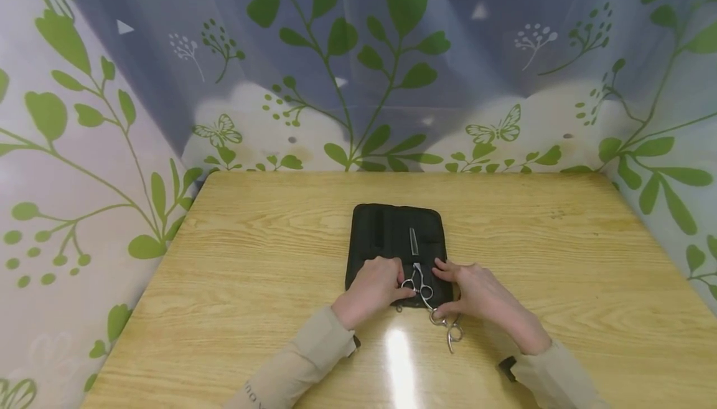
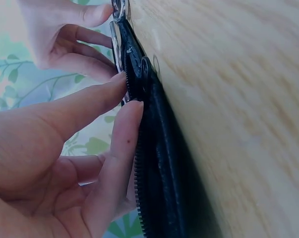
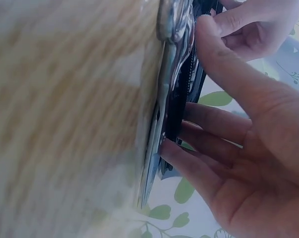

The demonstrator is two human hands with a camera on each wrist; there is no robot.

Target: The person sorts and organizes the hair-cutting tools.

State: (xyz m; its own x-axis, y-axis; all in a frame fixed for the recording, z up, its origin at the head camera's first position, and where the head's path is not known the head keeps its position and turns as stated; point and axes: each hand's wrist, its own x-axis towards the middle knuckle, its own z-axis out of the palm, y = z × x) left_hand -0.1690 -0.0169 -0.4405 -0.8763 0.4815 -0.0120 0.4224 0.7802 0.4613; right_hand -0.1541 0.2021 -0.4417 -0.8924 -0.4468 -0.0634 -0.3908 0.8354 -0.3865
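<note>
Left fingers (image 2: 123, 136), hold unclear, right fingers (image 3: 195, 166) spread at case (image 1: 364, 228), scissors (image 1: 414, 242) partly hidden

We see a beige left sleeve (image 1: 302, 356) at seven o'clock bearing dark lettering (image 1: 253, 394), a matching right sleeve (image 1: 560, 376) at four o'clock, and a black piece (image 1: 507, 368) beside each cuff.

Downward head view; close, low wrist views; both hands (image 1: 371, 287) in all.
</note>
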